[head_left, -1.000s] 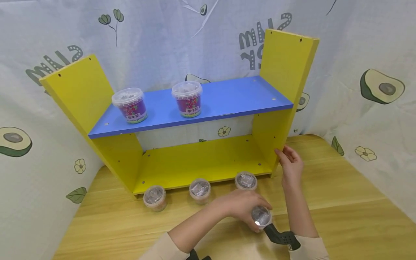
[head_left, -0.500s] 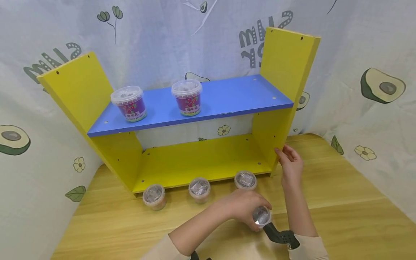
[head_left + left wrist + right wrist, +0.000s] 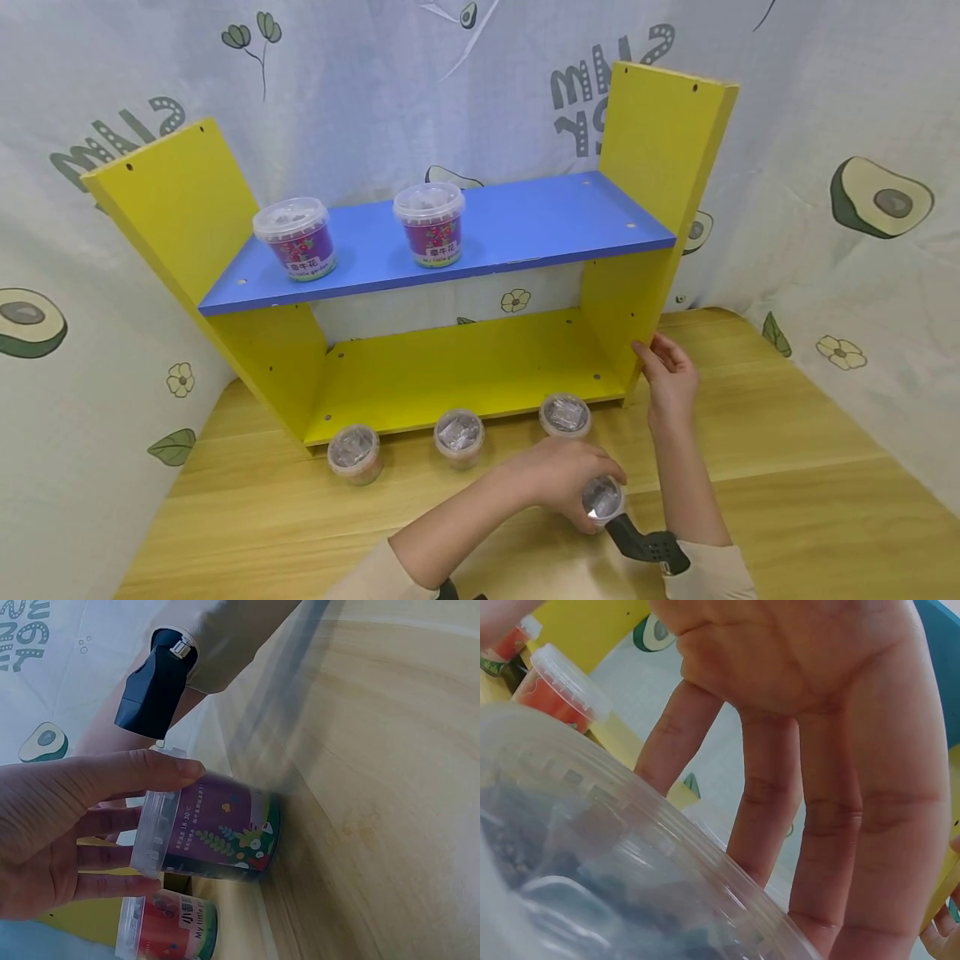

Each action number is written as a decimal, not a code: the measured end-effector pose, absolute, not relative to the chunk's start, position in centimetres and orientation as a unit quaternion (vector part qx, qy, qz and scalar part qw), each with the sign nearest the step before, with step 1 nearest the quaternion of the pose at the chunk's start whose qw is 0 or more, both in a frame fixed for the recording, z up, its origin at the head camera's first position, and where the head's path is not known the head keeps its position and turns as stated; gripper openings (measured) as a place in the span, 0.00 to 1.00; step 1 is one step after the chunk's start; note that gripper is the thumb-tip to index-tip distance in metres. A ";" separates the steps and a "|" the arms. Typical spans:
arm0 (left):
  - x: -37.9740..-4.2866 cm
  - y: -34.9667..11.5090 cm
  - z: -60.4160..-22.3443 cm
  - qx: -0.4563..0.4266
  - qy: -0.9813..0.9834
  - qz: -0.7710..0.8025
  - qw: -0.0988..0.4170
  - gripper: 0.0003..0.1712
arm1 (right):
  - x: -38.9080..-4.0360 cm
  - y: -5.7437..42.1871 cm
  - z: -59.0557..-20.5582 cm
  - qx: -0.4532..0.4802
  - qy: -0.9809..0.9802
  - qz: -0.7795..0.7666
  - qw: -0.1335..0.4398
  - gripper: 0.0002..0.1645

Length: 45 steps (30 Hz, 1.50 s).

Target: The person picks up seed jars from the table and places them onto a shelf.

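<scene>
My left hand (image 3: 558, 477) grips a purple plastic tub (image 3: 229, 829) with a clear lid, above the wooden tabletop. In the left wrist view its thumb lies along one side of the lid, with the fingers around the other. The right wrist view shows the lid (image 3: 607, 825) up close beneath those fingers (image 3: 769, 772). On the right, my right hand (image 3: 671, 387) holds the front edge of the yellow side panel (image 3: 667, 167), thumb against the edge. This panel belongs to a yellow shelf unit with a blue middle board (image 3: 525, 223).
Two purple tubs, one at the left (image 3: 302, 250) and one nearer the middle (image 3: 432, 233), stand on the blue board. Along the front of the yellow bottom board (image 3: 465, 358) sit a left tub (image 3: 355, 454), a middle tub (image 3: 459, 437) and a right tub (image 3: 566, 417) on the tabletop (image 3: 262, 517).
The head view has tilted very slightly. Both hands keep their holds, the left on the tub and the right on the shelf panel.
</scene>
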<state>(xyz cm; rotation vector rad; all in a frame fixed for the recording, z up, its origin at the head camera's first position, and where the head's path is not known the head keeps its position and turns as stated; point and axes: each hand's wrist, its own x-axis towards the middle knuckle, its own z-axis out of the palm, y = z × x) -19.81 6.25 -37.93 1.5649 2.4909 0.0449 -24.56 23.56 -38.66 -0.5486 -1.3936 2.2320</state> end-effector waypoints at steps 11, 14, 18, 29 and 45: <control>-19.9 5.9 -38.5 0.535 0.840 0.019 0.092 0.35 | -24.4 23.4 -38.6 -0.200 -0.511 0.807 0.219 0.09; -19.8 6.0 -38.5 0.534 0.840 0.027 0.094 0.35 | -24.4 23.5 -38.6 -0.198 -0.513 0.805 0.223 0.09; -19.8 5.9 -38.4 0.535 0.839 0.030 0.091 0.35 | -24.4 23.5 -38.6 -0.197 -0.512 0.806 0.224 0.09; -19.7 5.0 -36.7 0.540 0.831 0.060 0.117 0.34 | -24.4 23.5 -38.5 -0.190 -0.503 0.811 0.230 0.09; -20.7 3.2 -34.5 0.526 0.839 0.076 0.119 0.35 | -24.4 23.5 -38.4 -0.199 -0.496 0.817 0.217 0.10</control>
